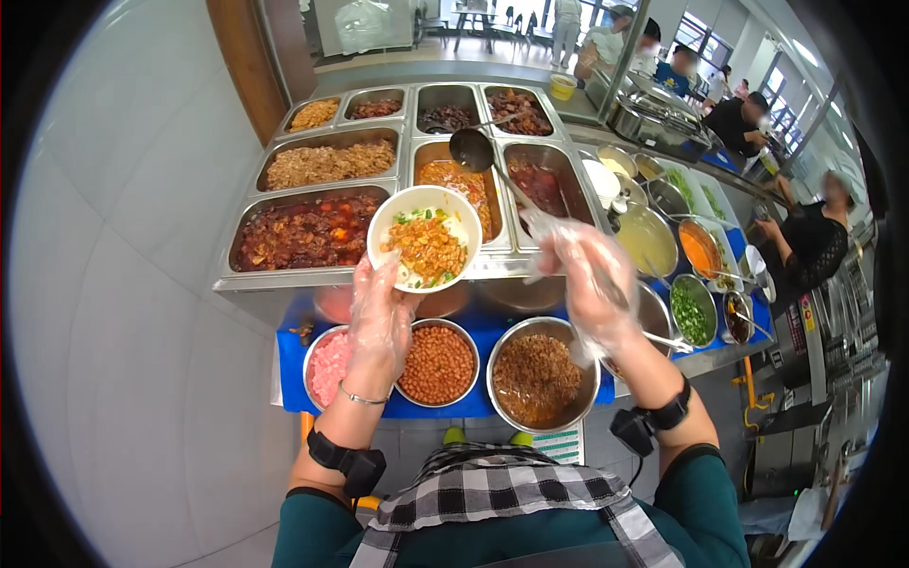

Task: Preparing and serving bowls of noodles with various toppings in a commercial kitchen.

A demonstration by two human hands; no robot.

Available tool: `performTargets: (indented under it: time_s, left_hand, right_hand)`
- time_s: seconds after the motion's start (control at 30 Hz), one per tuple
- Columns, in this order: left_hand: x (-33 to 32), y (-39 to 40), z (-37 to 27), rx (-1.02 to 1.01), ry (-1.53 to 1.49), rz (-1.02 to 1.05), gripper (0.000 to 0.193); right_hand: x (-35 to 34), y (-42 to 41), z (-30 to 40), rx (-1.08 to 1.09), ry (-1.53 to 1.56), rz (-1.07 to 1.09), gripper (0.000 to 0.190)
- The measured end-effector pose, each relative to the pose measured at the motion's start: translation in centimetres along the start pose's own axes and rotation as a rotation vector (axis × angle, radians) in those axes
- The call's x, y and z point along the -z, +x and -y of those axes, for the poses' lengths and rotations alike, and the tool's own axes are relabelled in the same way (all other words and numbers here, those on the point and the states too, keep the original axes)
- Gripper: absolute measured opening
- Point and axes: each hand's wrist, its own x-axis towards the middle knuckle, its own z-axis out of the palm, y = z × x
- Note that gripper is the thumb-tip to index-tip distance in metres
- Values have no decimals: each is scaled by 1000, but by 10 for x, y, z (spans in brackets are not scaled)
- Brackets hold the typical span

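Observation:
My left hand (pixel 383 309), in a clear plastic glove, holds a white bowl (pixel 379 216) by its near left side. Inside the bowl lies a chunky orange-brown topping (pixel 426 248) over pale food with chopped greens. In my gloved right hand (pixel 593 277) is the handle of a metal ladle (pixel 471 150). Its dark ladle head is raised over the pan of orange-red sauce (pixel 451 177), just beyond the bowl; I cannot tell what is in it. Right of that pan is one with dark red broth (pixel 536 186). A pan of dark red stew (pixel 305 234) stands left of the bowl.
Steel bowls on a blue cloth hold pink cubes (pixel 328 369), brown beans (pixel 438 361) and minced topping (pixel 537 373). To the right are chopped scallions (pixel 690 312) and orange sauce (pixel 699 247). A person (pixel 813 234) stands at far right; a wall (pixel 156 284) rises on the left.

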Motion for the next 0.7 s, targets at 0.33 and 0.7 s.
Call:
performTargets:
  time_s: [0.33,0.7]
  left_hand:
    - [-28,-67,28,95,14,68,43]
    - [-106,-170,162,581,21,150,47]
  right_hand:
    - [-8,-45,-63,-695,423,113,53]
    - [206,-344,-67,-1132,461,-203,23]
